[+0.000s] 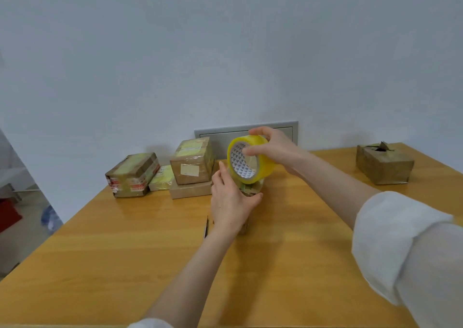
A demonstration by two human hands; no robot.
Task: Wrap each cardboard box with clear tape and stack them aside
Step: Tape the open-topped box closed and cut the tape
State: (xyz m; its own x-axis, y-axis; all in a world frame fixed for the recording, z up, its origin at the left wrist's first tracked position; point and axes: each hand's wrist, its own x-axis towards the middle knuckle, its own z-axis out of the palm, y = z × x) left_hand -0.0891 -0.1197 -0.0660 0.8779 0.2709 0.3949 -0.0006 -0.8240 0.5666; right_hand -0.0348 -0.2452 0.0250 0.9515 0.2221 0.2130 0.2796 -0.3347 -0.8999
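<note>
My right hand [274,147] grips a yellowish roll of clear tape [250,163], held above a small cardboard box [251,190] in the middle of the wooden table [125,252]. My left hand [230,200] holds that box from the near left side and hides most of it. To the left stand taped boxes: one with red print [132,174], a flat yellowish one [161,178], and a brown box [193,163] stacked on a flat box [190,190].
A torn brown box [384,163] sits at the far right of the table. A thin dark tool [206,227] lies just left of my left wrist. A grey panel [218,133] is on the wall behind. The floor drops away at the left.
</note>
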